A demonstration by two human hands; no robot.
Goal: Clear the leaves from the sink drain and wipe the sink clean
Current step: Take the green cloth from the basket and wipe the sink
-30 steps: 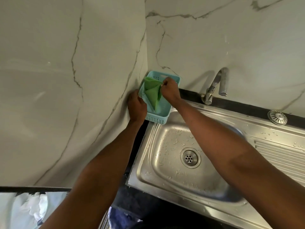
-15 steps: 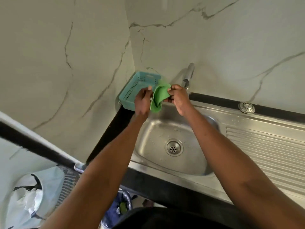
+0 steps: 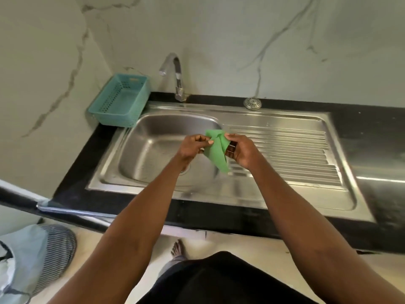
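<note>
Landmark: the steel sink (image 3: 153, 128), set into a black bench (image 3: 368, 132) against marble wall.

Largest first. I see the sink basin at the left part of the steel unit, with the ribbed draining board (image 3: 285, 154) running off to its right. Basin surface looks bare steel; the drain (image 3: 185, 170) is mostly hidden under the left wrist, only an edge showing, so I cannot tell what lies in it.

Teal plastic basket (image 3: 122, 99) sits at the sink's back left corner, against the wall. Tap (image 3: 175, 77) stands behind the sink's rear rim, spout arched over the basin. A round metal strainer cover (image 3: 252, 103) lies on the bench behind the draining board, right of the tap.

Green cloth (image 3: 215, 153) is held in the air above the sink's right rim, between the two hands, its lower corner hanging toward the draining board.

Left hand (image 3: 192, 148): fingers curled, thumb and fingertips pinching the cloth's left edge, over the basin.

Right hand (image 3: 241, 150): fingers curled around the cloth's right side, thumb at the upper corner, just over the near end of the draining board.
</note>
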